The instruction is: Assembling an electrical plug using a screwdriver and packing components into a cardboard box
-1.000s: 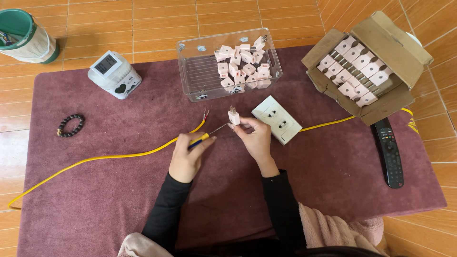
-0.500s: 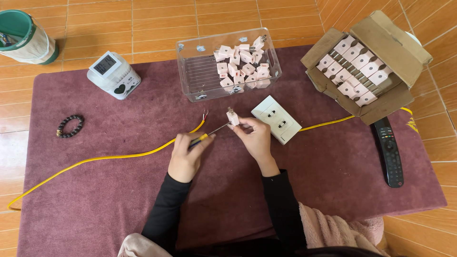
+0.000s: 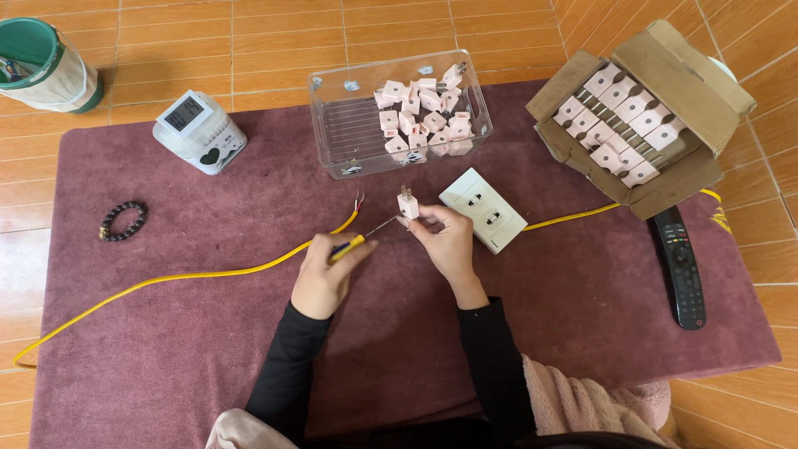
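The small pale-pink plastic plug adapter (image 3: 408, 202), prongs pointing far, sat pinched in the right hand (image 3: 445, 241), while the left hand (image 3: 324, 274) gripped a yellow-handled screwdriver (image 3: 366, 235) whose tip reached rightward to it.

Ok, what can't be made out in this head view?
- Screwdriver: grip hidden inside the left hand.
- Screwdriver tip: too small to tell whether it touches the plug adapter in the right hand.
- Yellow cable: cut off by the left edge.
- Green container: cut off by the left edge.
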